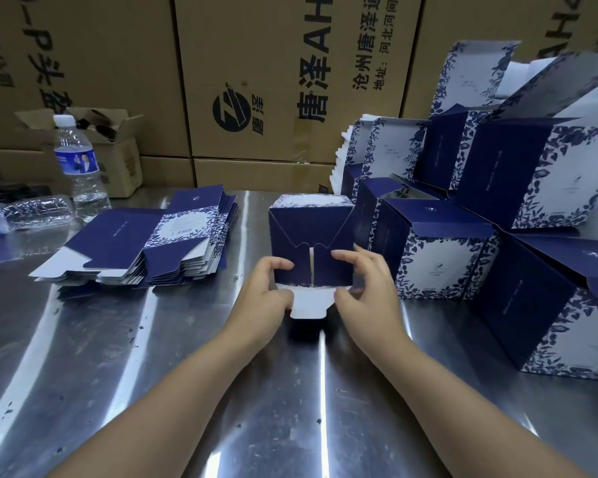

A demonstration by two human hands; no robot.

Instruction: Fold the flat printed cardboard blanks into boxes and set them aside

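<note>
A person's two bare forearms reach forward over a shiny stainless-steel table (pixel 152 357). At the centre of the view, both hands hold a half-formed navy-blue cardboard box with a blue-and-white floral edge (pixel 309 232), its bottom turned toward the camera. The left hand (pixel 270 288) grips the box's lower left corner, thumb on the navy flap. The right hand (pixel 363 288) grips the lower right corner, fingers curled on the opposite flap. Two navy flaps meet at the middle with a narrow gap between them, and a white tab (pixel 309 305) sticks out below, between the hands.

At about 10 o'clock from the box lies a fanned stack of flat navy and floral cardboard blanks (pixel 145 246) on the table. Farther out at 10 o'clock stands a clear plastic water bottle with a white cap and blue label (pixel 78 163), with clear plastic trays (pixel 32 212) lying just beside it.

From 1 to 4 o'clock, a pile of folded navy and floral boxes (pixel 497 236) sits stacked, lids open. Behind everything, at 12 o'clock, rises a wall of large brown corrugated cartons printed with black Chinese characters (pixel 273 81).
</note>
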